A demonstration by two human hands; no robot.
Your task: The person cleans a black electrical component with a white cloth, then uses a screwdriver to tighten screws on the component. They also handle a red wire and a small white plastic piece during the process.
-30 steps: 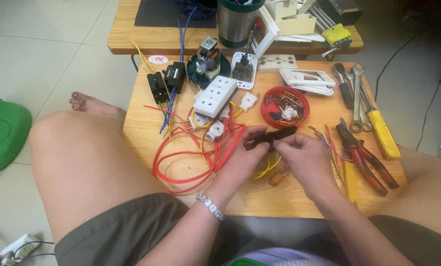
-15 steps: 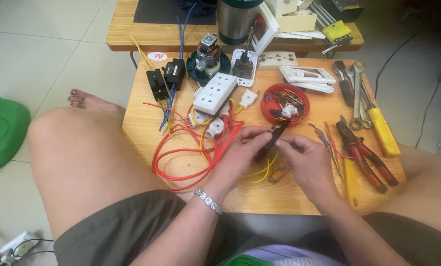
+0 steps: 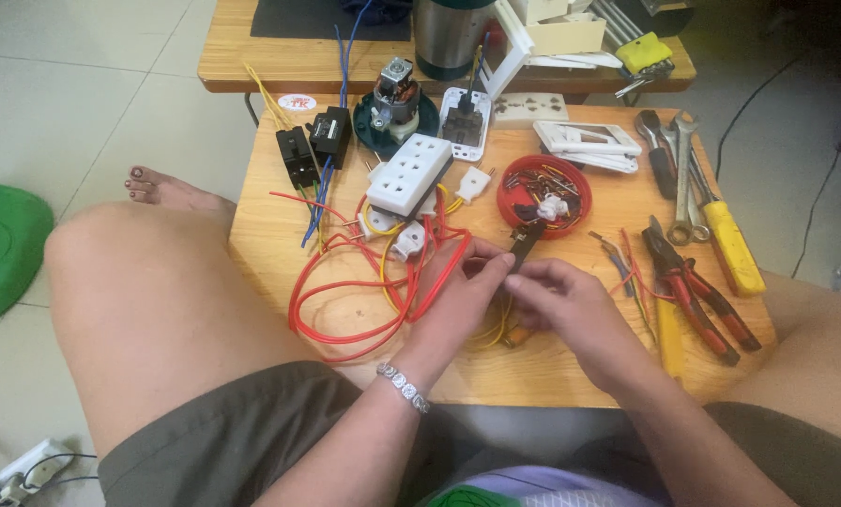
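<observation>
Our left hand (image 3: 463, 282) and right hand (image 3: 571, 305) meet over the middle of the small wooden table (image 3: 261, 225), fingertips drawn together around a slim dark tool (image 3: 526, 246) that looks like a small screwdriver or tester; its tip points up toward the red dish (image 3: 510, 188). Both hands pinch it, the left near the upper end, the right lower down, though we cannot tell whether something small is caught between the fingers as well. Yellow wire (image 3: 496, 330) runs beneath our palms.

For fine work like this, we judge it best to keep our wrists resting on the table, so the tool stays steady, and to hold it low over the top, so that any small part that slips lands on the wood and not on the floor.

Just left of our hands the red wire (image 3: 345, 300) lies in loose loops; we should keep them from snagging the wrist. Beyond it sit a white multi-socket block (image 3: 409, 174), a small white plug (image 3: 475, 183) and two black switch boxes (image 3: 313, 148). The red dish holds screws and small parts, within easy reach. To the right lie red-handled pliers (image 3: 697, 291), a yellow-handled screwdriver (image 3: 730, 246) and spanners (image 3: 685, 178).
</observation>
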